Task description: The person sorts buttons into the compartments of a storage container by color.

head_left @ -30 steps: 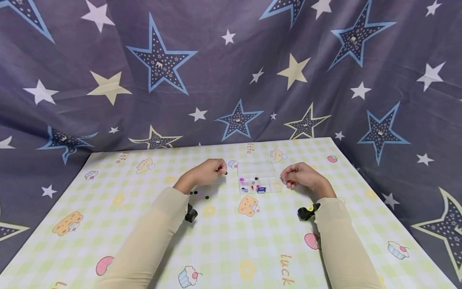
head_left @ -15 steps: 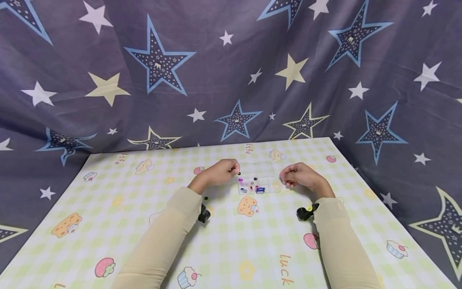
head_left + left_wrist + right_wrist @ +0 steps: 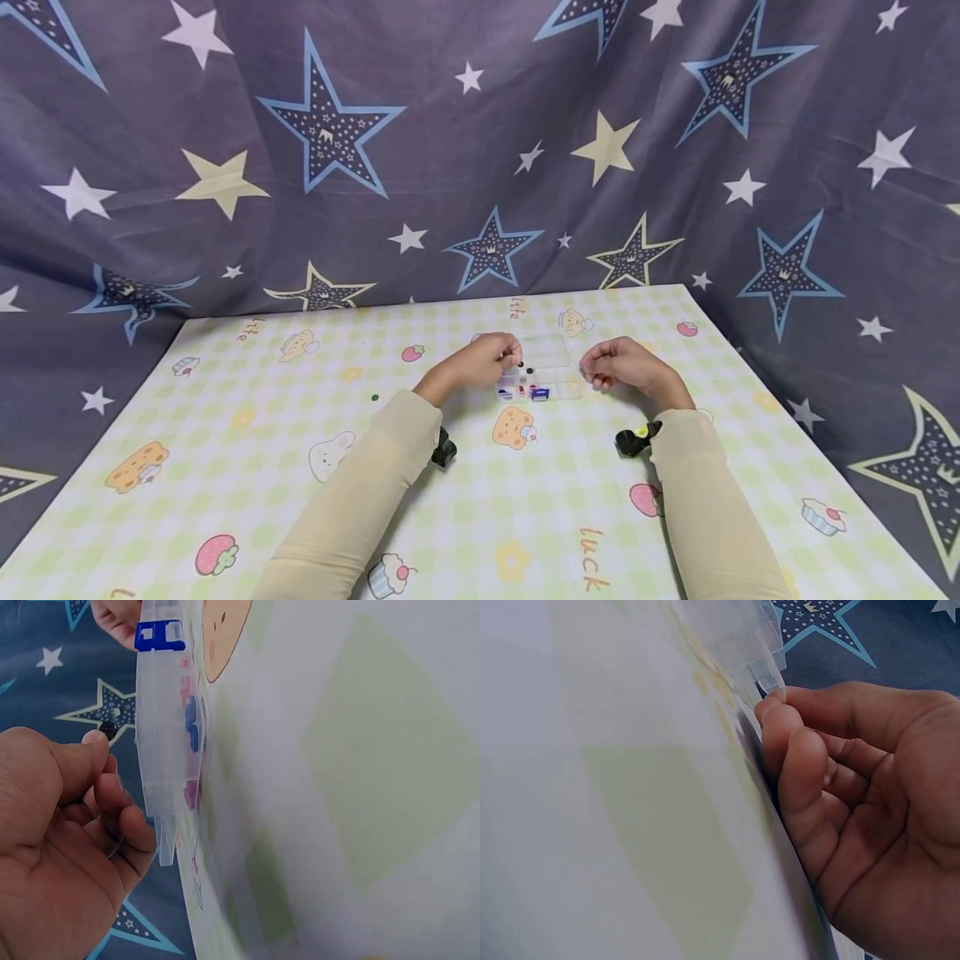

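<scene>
My left hand [image 3: 487,360] is over the left side of a clear plastic compartment box [image 3: 558,375], which lies with its lid open. Between thumb and index finger it pinches a small, dark, round button [image 3: 108,730]; its other fingers are curled in. At the box's right end, my right hand [image 3: 626,364] pinches the edge of the clear plastic [image 3: 774,688] between thumb and fingertips. Inside the left compartments lie several small pieces, among them blue buttons [image 3: 193,724], a purple piece [image 3: 192,793] and a black piece [image 3: 529,371]. A blue latch [image 3: 160,635] sits on the front wall.
One dark green round piece [image 3: 375,397] lies on the checked tablecloth [image 3: 465,508], left of the box. Behind the table hangs a dark curtain [image 3: 420,150] with stars. Each wrist wears a black camera, such as the left one [image 3: 444,450].
My left hand has moved right with the dark button, from beside the box to over its left compartments. My right hand has stayed at the box's right end.
</scene>
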{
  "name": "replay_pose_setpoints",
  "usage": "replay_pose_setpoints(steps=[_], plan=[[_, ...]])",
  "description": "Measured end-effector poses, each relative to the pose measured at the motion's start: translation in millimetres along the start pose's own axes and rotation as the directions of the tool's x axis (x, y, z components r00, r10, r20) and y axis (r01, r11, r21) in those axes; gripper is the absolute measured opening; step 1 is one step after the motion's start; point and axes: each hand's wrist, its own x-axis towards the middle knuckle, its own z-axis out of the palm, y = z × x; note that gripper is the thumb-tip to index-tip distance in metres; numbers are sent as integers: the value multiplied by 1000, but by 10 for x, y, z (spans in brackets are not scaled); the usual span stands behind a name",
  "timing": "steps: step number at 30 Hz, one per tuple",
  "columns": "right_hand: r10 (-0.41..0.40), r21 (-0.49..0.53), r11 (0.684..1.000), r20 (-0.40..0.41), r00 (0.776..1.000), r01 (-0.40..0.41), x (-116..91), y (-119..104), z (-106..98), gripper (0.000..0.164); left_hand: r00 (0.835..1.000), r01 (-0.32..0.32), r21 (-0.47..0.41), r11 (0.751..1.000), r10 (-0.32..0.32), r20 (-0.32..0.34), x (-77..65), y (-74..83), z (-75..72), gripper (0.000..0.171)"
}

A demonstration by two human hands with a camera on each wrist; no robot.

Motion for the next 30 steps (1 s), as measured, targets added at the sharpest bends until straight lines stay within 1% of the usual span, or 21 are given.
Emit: replay_pose_setpoints(steps=[6,10,13,17,21,23,28,30], plan=[[-8,-2,1000,-7,1000,8,2,2,7,16,999,25,-6,1000,-25,-43,-1,5,13,12],[-10,-5,1000,2,1000,10,1,16,5,17,999,31,-3,1000,-31,-39,-40,0,-19,12],[-8,-6,1000,-1,1000,8,8,25,4,17,999,20,13,1000,-19,-35,-102,-28,-71,12],[-10,-9,1000,1,1000,10,20,10,9,17,999,7,39,999,-6,-34,-246,-116,-175,12],[-13,-14,1000,16,1000,14,20,-16,8,20,999,29,75,997,-27,-25,-413,-248,-281,12],[-14,-7,1000,17,1000,14,18,-22,7,20,998,58,99,993,-56,-20,-497,-312,-333,12],[-14,-4,1000,15,1000,14,-1,-23,1,20,992,124,110,986,-125,3,-697,-477,-453,10],[-4,-2,1000,6,1000,4,-9,-19,1,19,991,127,104,986,-130,22,-788,-546,-487,10]])
